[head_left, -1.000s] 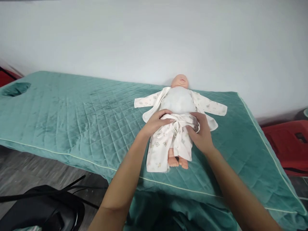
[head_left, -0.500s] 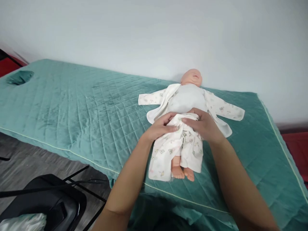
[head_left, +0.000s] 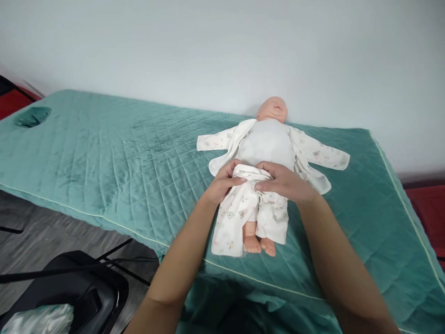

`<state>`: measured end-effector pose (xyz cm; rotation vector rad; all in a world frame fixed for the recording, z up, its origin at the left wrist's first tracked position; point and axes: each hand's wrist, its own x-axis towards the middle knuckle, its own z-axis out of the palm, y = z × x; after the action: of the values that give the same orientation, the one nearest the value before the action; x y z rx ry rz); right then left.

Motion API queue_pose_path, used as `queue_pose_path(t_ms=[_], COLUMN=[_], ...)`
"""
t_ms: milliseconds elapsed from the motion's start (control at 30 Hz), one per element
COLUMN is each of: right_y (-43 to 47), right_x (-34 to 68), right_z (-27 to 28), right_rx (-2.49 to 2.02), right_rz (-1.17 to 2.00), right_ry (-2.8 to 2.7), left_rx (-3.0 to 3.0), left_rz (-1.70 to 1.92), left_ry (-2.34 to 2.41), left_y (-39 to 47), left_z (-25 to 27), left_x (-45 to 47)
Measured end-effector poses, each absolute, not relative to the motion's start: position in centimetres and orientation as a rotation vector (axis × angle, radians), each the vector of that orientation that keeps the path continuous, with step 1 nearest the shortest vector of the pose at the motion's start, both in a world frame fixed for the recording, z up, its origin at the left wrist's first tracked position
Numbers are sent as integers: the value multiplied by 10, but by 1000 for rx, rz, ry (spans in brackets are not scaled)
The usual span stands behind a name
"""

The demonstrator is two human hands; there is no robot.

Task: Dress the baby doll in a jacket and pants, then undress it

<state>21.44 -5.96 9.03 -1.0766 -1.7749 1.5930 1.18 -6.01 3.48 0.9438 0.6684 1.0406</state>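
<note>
A baby doll [head_left: 269,139] lies on its back, its head towards the wall and its bare feet towards me. Its printed white jacket [head_left: 222,140] is spread apart at the front over a pale torso. Printed white baby pants [head_left: 231,227] lie over its lower body, with both feet showing at the lower end. My left hand [head_left: 224,183] pinches the waistband on its left side, thumb on top. On the other side of the waistband, my right hand [head_left: 283,181] grips the cloth between thumb and fingers. The fingertips are partly hidden by fabric.
The doll rests on a massage table with a green quilted cover [head_left: 139,162], which has a face hole [head_left: 33,117] at the far left. Behind it rises a white wall [head_left: 208,51]. A black chair [head_left: 69,283] with a crumpled cloth [head_left: 40,320] on it stands at lower left.
Both hands have shifted along the waistband, and its upper edge now looks straighter and folded between them. The view has moved slightly.
</note>
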Motion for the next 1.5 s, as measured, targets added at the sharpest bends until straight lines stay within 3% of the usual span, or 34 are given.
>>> queue_pose_path(t_ms=[133,433,667,800,1133,1367,1500], right_y=[-62,-62,-63,-63,-62,-64,-66], right_x=[209,208,204,207,210,203,204], right_z=[89,77,84,90,80,79,84], right_rx=[-1166,-1126,-1112,-1019,-1156,-1250,-1113], right_rz=[1489,1540,1399,1527,1547,1372,1463], right_ry=[-1849,-1301,-1798,-2015,-1485,-1569,-1753], left_rx=[950,1244,951,913,1248,1047,893], left_rz=[1048,946,1089,1113,933,1011,1091], left_ry=[674,687,770,740,729,719,704], left_y=[-60,-55,-57,-57,-56,-60,-59], left_z=[32,32,26,25,30,29,26], left_x=[12,8,12,14,9,12,13])
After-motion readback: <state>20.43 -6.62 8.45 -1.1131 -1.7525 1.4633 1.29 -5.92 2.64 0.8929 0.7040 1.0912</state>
